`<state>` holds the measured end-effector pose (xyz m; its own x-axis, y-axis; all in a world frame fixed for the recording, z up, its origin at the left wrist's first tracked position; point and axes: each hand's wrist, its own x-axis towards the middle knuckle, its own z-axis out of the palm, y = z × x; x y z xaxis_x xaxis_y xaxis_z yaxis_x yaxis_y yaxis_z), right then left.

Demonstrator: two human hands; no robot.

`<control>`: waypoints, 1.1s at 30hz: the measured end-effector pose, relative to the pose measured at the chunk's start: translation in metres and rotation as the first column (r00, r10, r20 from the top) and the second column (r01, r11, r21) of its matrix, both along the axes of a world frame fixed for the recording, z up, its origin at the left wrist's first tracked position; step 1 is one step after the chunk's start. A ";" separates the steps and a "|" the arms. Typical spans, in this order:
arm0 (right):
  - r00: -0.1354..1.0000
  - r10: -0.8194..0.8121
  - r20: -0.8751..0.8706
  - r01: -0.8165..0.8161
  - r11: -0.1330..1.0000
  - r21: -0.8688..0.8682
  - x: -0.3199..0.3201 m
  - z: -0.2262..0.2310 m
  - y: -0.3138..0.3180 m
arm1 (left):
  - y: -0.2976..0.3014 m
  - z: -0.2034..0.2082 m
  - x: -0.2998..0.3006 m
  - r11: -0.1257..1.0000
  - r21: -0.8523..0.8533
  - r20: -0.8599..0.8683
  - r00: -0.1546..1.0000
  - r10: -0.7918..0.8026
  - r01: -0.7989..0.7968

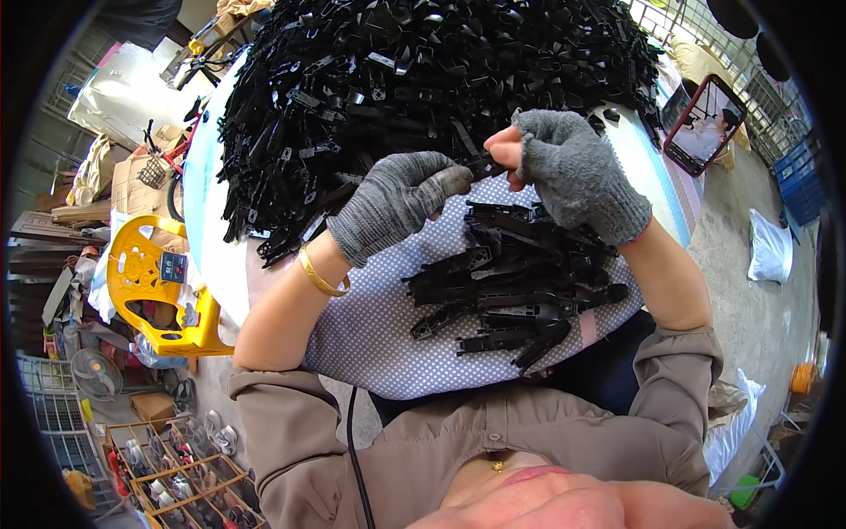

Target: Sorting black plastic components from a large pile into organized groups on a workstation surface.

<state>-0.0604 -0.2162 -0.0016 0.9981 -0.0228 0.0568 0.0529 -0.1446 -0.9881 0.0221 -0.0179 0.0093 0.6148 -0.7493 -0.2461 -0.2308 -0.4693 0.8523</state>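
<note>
Both my hands wear grey knitted gloves, and the right one leaves the fingertips bare. My left hand (397, 198) and my right hand (573, 176) are closed, pinching opposite ends of a small black plastic part (482, 167) over the table. Fingers cover most of this part, so its full shape is hidden. Beyond my hands rises a large heap of similar black plastic parts (414, 75). Nearer to me, below my right hand, a smaller group of long black parts (511, 286) lies roughly side by side on the dotted tablecloth (370, 339).
A phone (705, 126) stands upright at the table's right edge, beside a dark cup (677, 104). To the left is a yellow plastic chair (145, 282). A wooden shoe rack (181, 472) and a fan (95, 375) are at lower left. A black cable (352, 441) hangs before me.
</note>
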 end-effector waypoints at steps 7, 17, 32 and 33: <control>0.978 0.194 0.073 -0.195 0.981 0.014 0.005 -0.002 0.016 | -0.013 -0.016 -0.022 0.972 -0.106 0.370 0.916 -0.156 0.208; 0.913 0.235 0.333 -0.152 0.955 -0.256 0.001 -0.008 0.028 | -0.012 -0.020 -0.040 0.921 -0.211 0.583 0.798 -0.151 0.328; 0.932 0.117 0.343 0.244 0.497 -0.833 0.032 -0.034 0.004 | 0.003 -0.011 -0.006 0.994 -0.092 0.702 0.712 0.017 0.067; 0.933 0.111 0.341 0.257 0.460 -0.850 0.033 -0.035 0.004 | 0.007 -0.014 0.005 1.000 0.004 0.816 0.578 0.008 -0.019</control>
